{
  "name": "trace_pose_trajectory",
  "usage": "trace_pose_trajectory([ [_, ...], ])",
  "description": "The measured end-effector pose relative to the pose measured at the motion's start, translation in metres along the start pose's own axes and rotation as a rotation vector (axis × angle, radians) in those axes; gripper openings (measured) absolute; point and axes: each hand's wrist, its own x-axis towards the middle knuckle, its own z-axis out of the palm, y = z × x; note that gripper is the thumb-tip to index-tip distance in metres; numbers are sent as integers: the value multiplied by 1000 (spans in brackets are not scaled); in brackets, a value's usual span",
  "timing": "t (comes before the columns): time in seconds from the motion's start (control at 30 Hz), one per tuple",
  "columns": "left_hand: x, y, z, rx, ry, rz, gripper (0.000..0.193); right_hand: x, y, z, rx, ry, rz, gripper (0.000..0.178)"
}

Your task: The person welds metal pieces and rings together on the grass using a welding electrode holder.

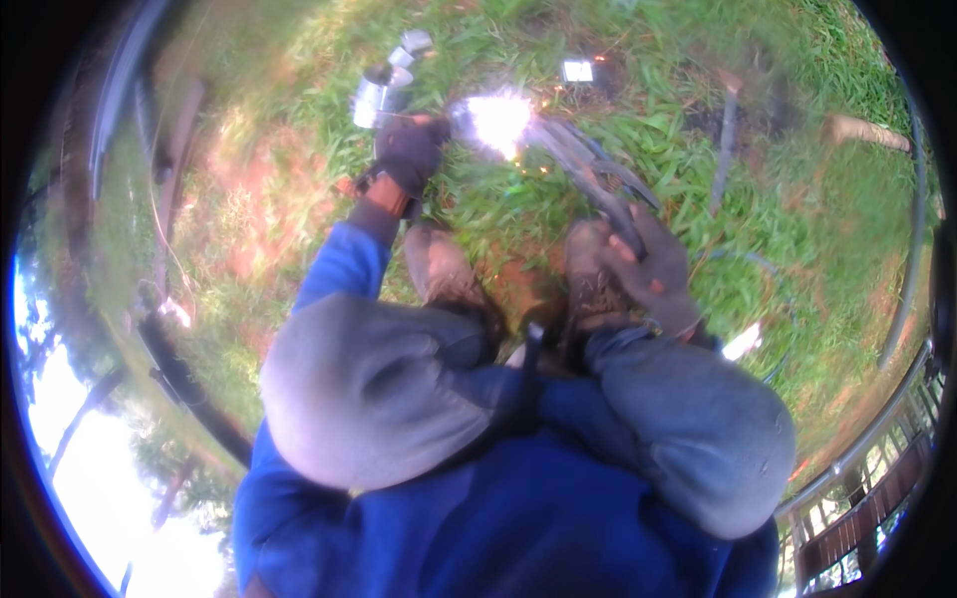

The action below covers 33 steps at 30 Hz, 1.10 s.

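Observation:
A glaring white welding arc [500, 122] throws orange sparks over the grass in front of my boots. My right hand [655, 274], gloved, grips the handle of a dark welding electrode holder [588, 171], whose far end points at the glare. On the other side my left hand [409, 154], in a dark glove, is closed just left of the light. It seems to hold a metal piece that meets the arc, but glare and blur hide its shape. Right beyond that hand lies a shiny metal cylinder [371, 100]; whether they touch I cannot tell.
Smaller metal pieces [414, 44] lie beyond the cylinder. A bright square plate [577, 71] rests in the grass past the arc. To the right are a thin bar [726, 145] and a wooden stick [869, 133]. My boots [444, 264] stand close to the work; long dark bars lie left.

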Motion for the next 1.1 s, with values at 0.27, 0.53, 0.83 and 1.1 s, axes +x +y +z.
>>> trace_pose_trajectory([
  [0.27, 6, -20, -20, 813, -26, 385, 10, -2, 1, -4, -4, 33, -5, 66],
  [0.53, 4, -17, -13, 1091, 76, 227, 25, 0, -6, -5, -39, -63, 65, 69],
  [0.83, 4, -30, -26, 1128, 90, 448, 16, 8, -5, -2, -22, 3, -66, 61],
  [1.1, -6, 14, 5, 1225, 35, 202, 18, 5, -6, -3, 16, -99, 66, 61],
])
